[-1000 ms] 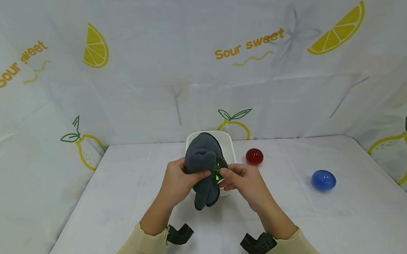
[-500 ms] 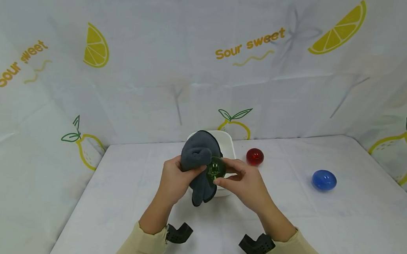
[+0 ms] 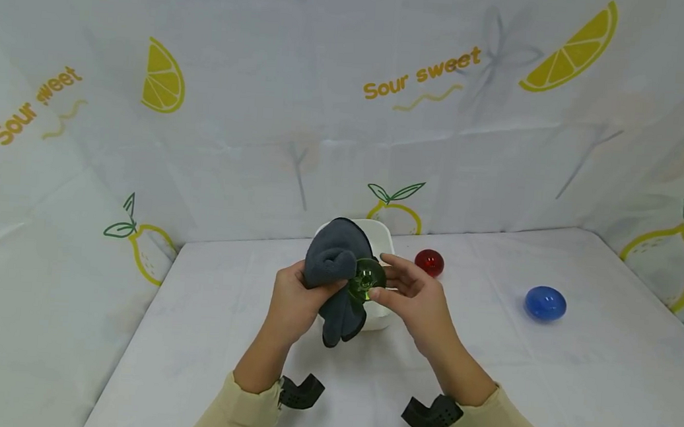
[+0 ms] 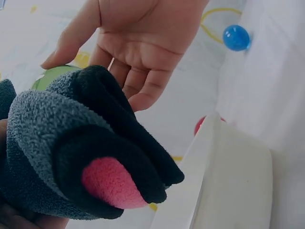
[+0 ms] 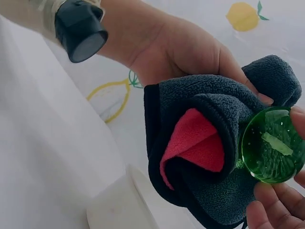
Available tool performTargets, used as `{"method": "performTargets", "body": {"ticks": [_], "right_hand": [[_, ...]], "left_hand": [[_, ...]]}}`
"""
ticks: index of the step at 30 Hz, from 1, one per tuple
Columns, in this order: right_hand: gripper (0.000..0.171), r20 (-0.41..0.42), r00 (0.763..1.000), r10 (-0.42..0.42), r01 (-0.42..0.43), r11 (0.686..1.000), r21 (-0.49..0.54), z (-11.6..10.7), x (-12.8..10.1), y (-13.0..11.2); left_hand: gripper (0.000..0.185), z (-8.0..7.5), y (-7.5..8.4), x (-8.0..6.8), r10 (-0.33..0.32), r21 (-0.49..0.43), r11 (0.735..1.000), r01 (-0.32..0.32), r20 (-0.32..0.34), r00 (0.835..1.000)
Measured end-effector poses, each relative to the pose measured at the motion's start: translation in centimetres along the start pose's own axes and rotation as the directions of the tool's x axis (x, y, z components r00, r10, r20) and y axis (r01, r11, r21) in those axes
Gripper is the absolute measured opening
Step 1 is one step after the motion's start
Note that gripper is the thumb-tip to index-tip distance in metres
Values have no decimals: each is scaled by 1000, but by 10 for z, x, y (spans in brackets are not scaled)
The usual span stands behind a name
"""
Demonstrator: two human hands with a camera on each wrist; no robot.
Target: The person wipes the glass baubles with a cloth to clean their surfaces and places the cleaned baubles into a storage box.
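Note:
My left hand (image 3: 293,299) grips a bunched dark grey cloth (image 3: 335,266) with a pink inner side (image 5: 200,143) and presses it against a green glass ball (image 3: 367,279). My right hand (image 3: 412,296) holds that ball (image 5: 272,144) between thumb and fingertips, the other fingers spread loosely. Both hands hover just above a white container (image 3: 385,235). In the left wrist view the cloth (image 4: 71,143) fills the foreground, the right hand (image 4: 138,47) is behind it, and only an edge of the ball (image 4: 51,77) shows.
A red glass ball (image 3: 429,262) lies on the white table just right of the container. A blue one (image 3: 545,303) lies farther right. Lemon-print sheets wall in the table at the back and both sides. Black wrist mounts (image 3: 432,415) sit on both forearms.
The cloth has bunched up and shifted slightly left against the ball. The right hand's fingers have spread out from a tighter hold, and the ball shows more fully.

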State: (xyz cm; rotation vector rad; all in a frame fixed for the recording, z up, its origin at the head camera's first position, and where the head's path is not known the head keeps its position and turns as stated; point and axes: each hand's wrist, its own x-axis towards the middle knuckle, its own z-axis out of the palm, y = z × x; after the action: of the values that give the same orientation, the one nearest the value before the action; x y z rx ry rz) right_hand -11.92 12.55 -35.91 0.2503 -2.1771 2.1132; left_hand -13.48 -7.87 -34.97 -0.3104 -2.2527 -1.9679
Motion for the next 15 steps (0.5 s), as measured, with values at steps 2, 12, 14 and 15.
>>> {"method": "performTargets", "body": {"ticks": [2, 12, 14, 15], "right_hand": [[46, -13, 999, 32, -31, 996, 87, -1, 1, 0], [13, 15, 998, 60, -62, 941, 333, -4, 2, -1], [17, 18, 998, 63, -65, 948, 312, -5, 2, -1], [22, 23, 998, 61, -66, 956, 286, -5, 2, -2]], "left_hand": [[27, 1, 1, -1, -4, 1, 1000, 4, 6, 1000], [34, 5, 2, -4, -24, 10, 1000, 24, 79, 997], [36, 5, 2, -5, -30, 15, 999, 29, 89, 996], [37, 5, 2, -5, -30, 14, 999, 29, 93, 995]]}}
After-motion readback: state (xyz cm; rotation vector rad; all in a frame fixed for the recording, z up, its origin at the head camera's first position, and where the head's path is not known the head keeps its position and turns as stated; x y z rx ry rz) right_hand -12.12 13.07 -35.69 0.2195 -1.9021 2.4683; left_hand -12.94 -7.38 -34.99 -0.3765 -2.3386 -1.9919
